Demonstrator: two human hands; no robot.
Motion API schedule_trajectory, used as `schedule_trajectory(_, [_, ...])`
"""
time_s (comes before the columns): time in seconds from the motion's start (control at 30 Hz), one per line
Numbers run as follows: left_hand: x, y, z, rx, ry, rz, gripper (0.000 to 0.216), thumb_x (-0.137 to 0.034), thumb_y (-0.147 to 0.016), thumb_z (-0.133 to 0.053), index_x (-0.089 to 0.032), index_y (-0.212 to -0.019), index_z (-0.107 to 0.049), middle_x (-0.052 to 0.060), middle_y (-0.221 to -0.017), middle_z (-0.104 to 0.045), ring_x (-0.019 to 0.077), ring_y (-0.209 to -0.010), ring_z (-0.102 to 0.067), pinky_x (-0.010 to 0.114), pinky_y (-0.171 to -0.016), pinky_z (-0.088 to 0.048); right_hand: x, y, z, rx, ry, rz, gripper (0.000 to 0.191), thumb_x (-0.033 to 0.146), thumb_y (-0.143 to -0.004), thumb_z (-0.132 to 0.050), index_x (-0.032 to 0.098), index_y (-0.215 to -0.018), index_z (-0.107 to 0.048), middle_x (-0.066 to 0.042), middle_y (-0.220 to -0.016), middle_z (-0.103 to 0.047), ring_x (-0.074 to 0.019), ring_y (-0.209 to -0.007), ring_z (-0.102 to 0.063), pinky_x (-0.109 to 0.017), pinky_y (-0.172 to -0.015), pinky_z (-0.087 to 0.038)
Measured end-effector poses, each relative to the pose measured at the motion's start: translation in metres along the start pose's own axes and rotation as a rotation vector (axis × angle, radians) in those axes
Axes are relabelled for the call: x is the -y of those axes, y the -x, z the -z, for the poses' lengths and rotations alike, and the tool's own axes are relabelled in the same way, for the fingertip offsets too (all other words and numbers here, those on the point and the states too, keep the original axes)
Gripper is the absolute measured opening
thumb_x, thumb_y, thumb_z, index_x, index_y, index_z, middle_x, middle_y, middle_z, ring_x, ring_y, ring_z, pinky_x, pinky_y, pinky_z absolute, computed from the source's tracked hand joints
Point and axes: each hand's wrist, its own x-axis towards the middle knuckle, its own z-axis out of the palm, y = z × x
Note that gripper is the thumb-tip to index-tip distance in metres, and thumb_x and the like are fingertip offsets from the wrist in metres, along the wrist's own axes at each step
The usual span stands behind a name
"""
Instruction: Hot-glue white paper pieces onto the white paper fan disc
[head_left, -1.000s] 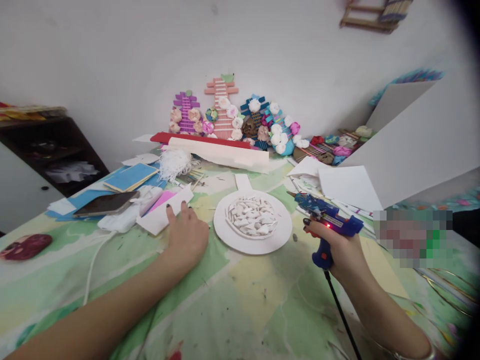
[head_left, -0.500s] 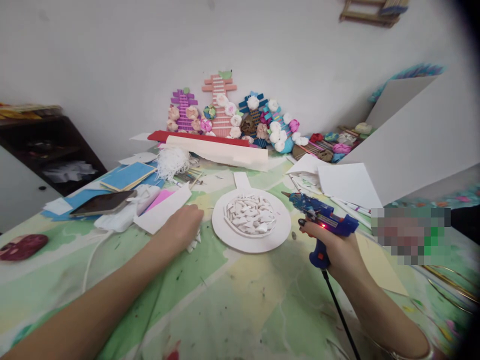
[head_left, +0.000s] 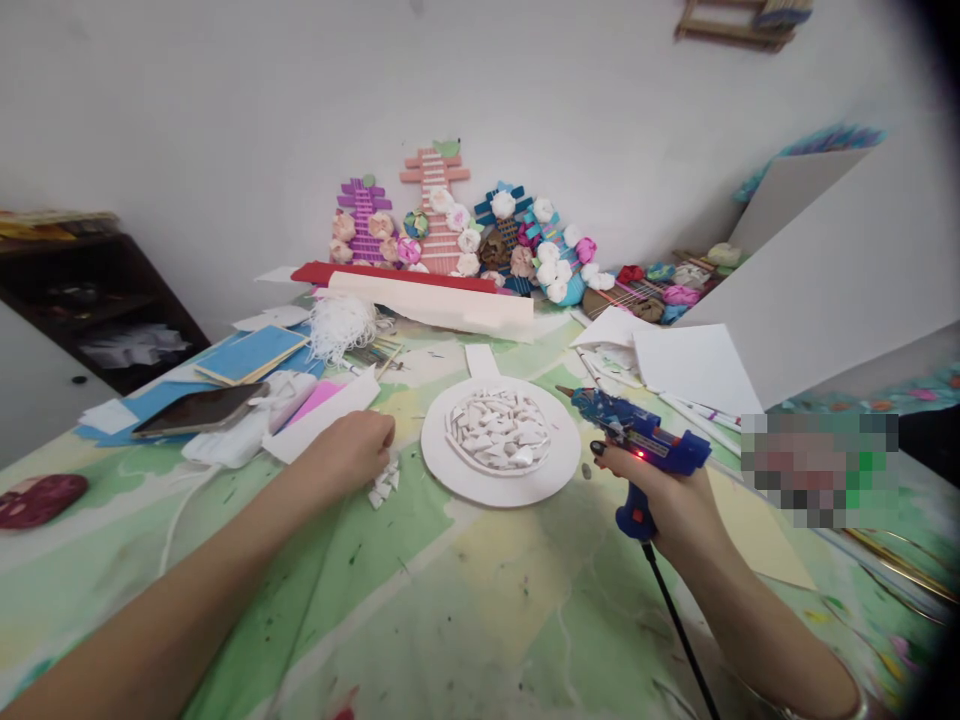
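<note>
A blue hot glue gun [head_left: 679, 450] with a red light glowing is gripped in my right hand [head_left: 679, 505]. Its nozzle points left, just right of a round white board [head_left: 500, 490] lying flat. Small white chips [head_left: 499, 428] fill a raised round area on the board, and a white strip [head_left: 482, 361] sticks out from its far edge. My left hand [head_left: 356, 448] is closed, left of the board, beside a small heap of loose white pieces [head_left: 384, 487]. Its fingertips are hidden, so I cannot tell what they hold.
White yarn [head_left: 341, 328], blue sheets [head_left: 251, 354] and a phone [head_left: 199, 411] lie at the left. Rolled paper [head_left: 431, 300] and flower-decorated guitar-like crafts [head_left: 435, 230] stand at the back. White sheets [head_left: 686, 365] lie right. The gun's black cord [head_left: 679, 625] runs toward me.
My left hand has shifted slightly left and back, uncovering more of the loose white pieces. The view has shifted slightly; the glue gun stays almost in place.
</note>
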Motion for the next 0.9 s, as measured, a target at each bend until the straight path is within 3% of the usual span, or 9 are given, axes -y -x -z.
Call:
schedule_trajectory(0.3, [-0.007, -0.002, 0.004, -0.003, 0.089, -0.065, 0.026, -0.014, -0.076, -0.038, -0.015, -0.07, -0.063, 0.008, -0.081, -0.06, 0.0174, -0.074, -0.055, 0.026, -0.066, -0.038, 0.0, 0.002, -0.001, 0.04, 0.0, -0.013, 0.031, 0.038, -0.056, -0.074, 0.014, -0.075, -0.066, 0.004, -0.039, -0.047, -0.0098, -0.032, -0.04, -0.023, -0.029, -0.03])
schedule_trajectory(0.53, [0.001, 0.0, 0.005, 0.027, 0.152, -0.049, 0.021, -0.01, -0.067, -0.043, -0.017, -0.068, -0.063, 0.005, -0.076, -0.064, 0.0169, -0.072, -0.057, 0.025, -0.064, -0.039, 0.0, 0.001, -0.004, 0.023, -0.024, 0.044, 0.026, 0.033, -0.053, -0.074, 0.015, -0.071, -0.067, 0.003, -0.041, -0.05, -0.0102, -0.035, -0.042, -0.023, -0.031, -0.029])
schedule_trajectory(0.67, [0.003, 0.004, 0.012, 0.002, 0.281, -0.055, 0.018, -0.017, -0.069, -0.047, -0.019, -0.07, -0.065, 0.002, -0.074, -0.066, 0.0167, -0.07, -0.059, 0.024, -0.062, -0.041, 0.001, 0.001, -0.004, 0.037, 0.007, 0.029, 0.028, 0.033, -0.054, -0.074, 0.015, -0.074, -0.067, 0.003, -0.043, -0.052, -0.0102, -0.036, -0.042, -0.023, -0.032, -0.029])
schedule_trajectory(0.8, [0.002, 0.007, 0.018, -0.042, 0.495, -0.03, 0.014, -0.025, -0.068, -0.052, -0.02, -0.071, -0.065, 0.0, -0.072, -0.068, 0.016, -0.068, -0.061, 0.023, -0.062, -0.044, 0.001, 0.003, -0.004, 0.055, 0.023, 0.043, 0.029, 0.033, -0.054, -0.074, 0.016, -0.076, -0.068, -0.001, -0.051, -0.059, -0.0127, -0.042, -0.047, -0.024, -0.035, -0.032])
schedule_trajectory(0.9, [0.001, 0.007, 0.02, 0.005, 0.609, -0.016, 0.012, -0.027, -0.067, -0.055, -0.019, -0.07, -0.064, -0.001, -0.067, -0.068, 0.0157, -0.065, -0.062, 0.022, -0.059, -0.046, 0.001, 0.002, -0.005, 0.072, 0.035, 0.093, 0.03, 0.032, -0.054, -0.075, 0.017, -0.079, -0.069, -0.004, -0.069, -0.066, -0.0178, -0.06, -0.057, -0.025, -0.046, -0.04])
